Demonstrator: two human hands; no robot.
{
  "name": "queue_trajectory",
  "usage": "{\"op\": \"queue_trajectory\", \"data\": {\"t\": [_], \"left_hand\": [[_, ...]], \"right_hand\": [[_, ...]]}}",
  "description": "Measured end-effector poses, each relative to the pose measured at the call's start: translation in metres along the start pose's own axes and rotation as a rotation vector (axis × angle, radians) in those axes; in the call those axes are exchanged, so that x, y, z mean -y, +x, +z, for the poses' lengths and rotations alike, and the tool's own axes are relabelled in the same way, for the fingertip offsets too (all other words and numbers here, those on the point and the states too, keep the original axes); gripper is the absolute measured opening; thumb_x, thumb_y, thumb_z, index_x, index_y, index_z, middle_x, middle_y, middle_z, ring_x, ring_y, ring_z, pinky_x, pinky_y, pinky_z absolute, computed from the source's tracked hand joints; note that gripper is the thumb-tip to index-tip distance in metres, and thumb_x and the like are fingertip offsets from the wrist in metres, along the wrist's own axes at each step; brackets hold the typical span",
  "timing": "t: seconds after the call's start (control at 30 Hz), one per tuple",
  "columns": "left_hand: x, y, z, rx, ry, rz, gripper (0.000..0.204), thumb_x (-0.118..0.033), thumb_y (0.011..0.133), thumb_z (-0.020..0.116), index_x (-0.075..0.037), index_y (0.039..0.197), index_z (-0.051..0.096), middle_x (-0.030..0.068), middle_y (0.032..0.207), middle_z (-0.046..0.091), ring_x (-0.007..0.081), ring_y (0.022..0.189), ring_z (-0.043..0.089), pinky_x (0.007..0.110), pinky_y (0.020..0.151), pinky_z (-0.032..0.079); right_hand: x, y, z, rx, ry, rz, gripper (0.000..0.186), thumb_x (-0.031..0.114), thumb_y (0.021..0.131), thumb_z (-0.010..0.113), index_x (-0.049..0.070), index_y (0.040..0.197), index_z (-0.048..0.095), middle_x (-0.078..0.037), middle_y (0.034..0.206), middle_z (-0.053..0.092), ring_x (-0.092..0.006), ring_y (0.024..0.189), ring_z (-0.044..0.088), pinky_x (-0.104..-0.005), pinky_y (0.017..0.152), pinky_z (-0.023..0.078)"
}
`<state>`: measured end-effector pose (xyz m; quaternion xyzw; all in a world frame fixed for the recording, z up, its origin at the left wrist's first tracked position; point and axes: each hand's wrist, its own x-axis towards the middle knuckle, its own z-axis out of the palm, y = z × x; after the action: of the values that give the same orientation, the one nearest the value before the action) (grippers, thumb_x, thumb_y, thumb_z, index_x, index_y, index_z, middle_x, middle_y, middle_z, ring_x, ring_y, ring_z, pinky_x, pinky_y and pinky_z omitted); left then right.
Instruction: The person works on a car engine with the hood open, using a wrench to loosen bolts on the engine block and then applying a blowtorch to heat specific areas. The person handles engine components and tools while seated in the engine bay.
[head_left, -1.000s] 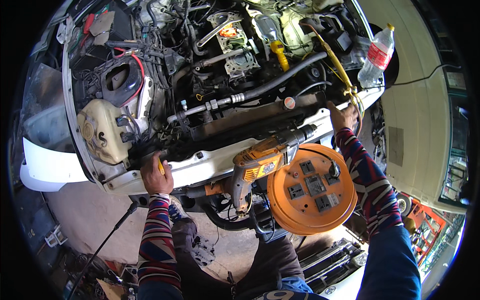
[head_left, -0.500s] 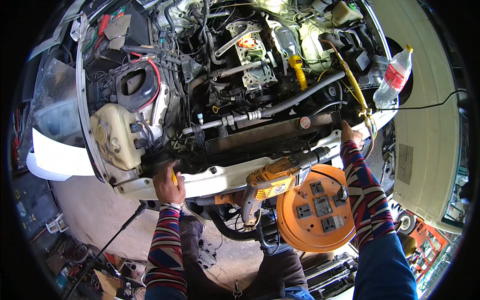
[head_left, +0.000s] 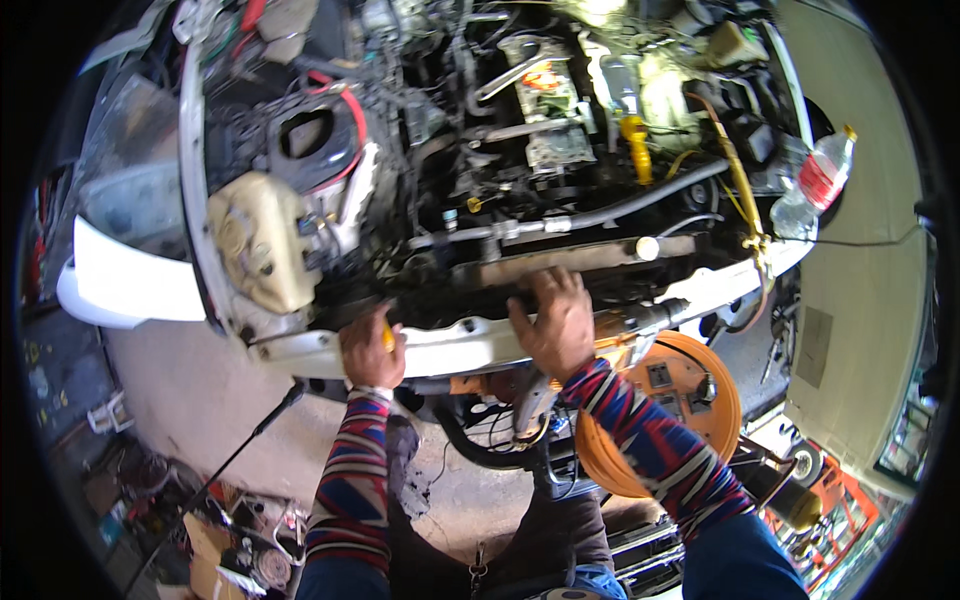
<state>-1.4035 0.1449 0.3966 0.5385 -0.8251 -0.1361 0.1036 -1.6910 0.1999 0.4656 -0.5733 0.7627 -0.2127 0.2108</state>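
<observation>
My left hand (head_left: 373, 350) rests at the white front crossmember (head_left: 455, 347) of a car with its engine bay exposed. Its fingers are curled round a tool with a yellow handle (head_left: 388, 335); the tool's far end cannot be made out. Farther right, my right hand (head_left: 560, 325) reaches over the crossmember, thumb and fingers apart, just short of the brown radiator top (head_left: 560, 262). Nothing shows in it. Partly behind that hand and wrist lies an orange power drill (head_left: 652, 318) against the crossmember.
An orange round cable reel (head_left: 592, 445) with sockets stands below the drill. On the right front corner are a plastic bottle (head_left: 815, 185) and a brass gas torch (head_left: 738, 165). A cream reservoir (head_left: 260, 240) sits left; a wrench (head_left: 520, 72) lies on the engine.
My right hand has left the right end of the crossmember and moved left, in front of the drill. The whole view has shifted; my left hand keeps its yellow-handled tool.
</observation>
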Motion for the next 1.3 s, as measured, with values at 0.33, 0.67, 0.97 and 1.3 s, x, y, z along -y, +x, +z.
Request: {"op": "queue_trajectory", "data": {"t": [0.33,0.67,0.97,1.3], "left_hand": [[0.001,0.003,-0.007,0.047,-0.012,-0.023,0.037,-0.028,0.092,0.057,-0.011,0.125,0.057,0.0135,0.108,0.067,0.0329,0.102,0.063,0.046,0.091,0.043],[0.013,0.013,-0.018,0.238,-0.222,0.02,0.04,-0.032,0.095,0.055,-0.01,0.127,0.058,0.0113,0.108,0.068,0.0294,0.097,0.064,0.043,0.088,0.042],[0.061,0.041,-0.039,0.314,-0.348,0.159,0.036,-0.015,0.087,0.066,-0.008,0.121,0.055,0.0145,0.1,0.063,0.0341,0.096,0.06,0.045,0.085,0.047],[0.064,0.039,-0.023,0.361,-0.077,0.169,0.03,-0.027,0.095,0.056,-0.01,0.12,0.056,0.0143,0.108,0.067,0.035,0.097,0.066,0.043,0.081,0.054]], "right_hand": [[0.062,0.0,0.122,0.188,-0.224,0.325,0.024,0.03,0.085,0.06,0.008,0.08,0.066,-0.017,0.086,0.07,-0.0354,0.086,0.067,-0.0498,0.08,0.048],[0.064,0.004,0.127,-0.124,-0.161,0.28,0.013,0.023,0.083,0.061,0.012,0.089,0.065,-0.01,0.089,0.068,-0.0339,0.087,0.062,-0.0487,0.076,0.045],[0.061,0.004,0.131,-0.079,-0.198,0.302,0.011,0.022,0.081,0.063,0.011,0.078,0.064,-0.009,0.079,0.068,-0.032,0.077,0.064,-0.0465,0.072,0.046],[0.06,0.005,0.128,-0.044,-0.182,0.277,0.014,0.025,0.08,0.064,0.012,0.075,0.063,-0.009,0.073,0.067,-0.0316,0.072,0.064,-0.0472,0.069,0.047]]}}
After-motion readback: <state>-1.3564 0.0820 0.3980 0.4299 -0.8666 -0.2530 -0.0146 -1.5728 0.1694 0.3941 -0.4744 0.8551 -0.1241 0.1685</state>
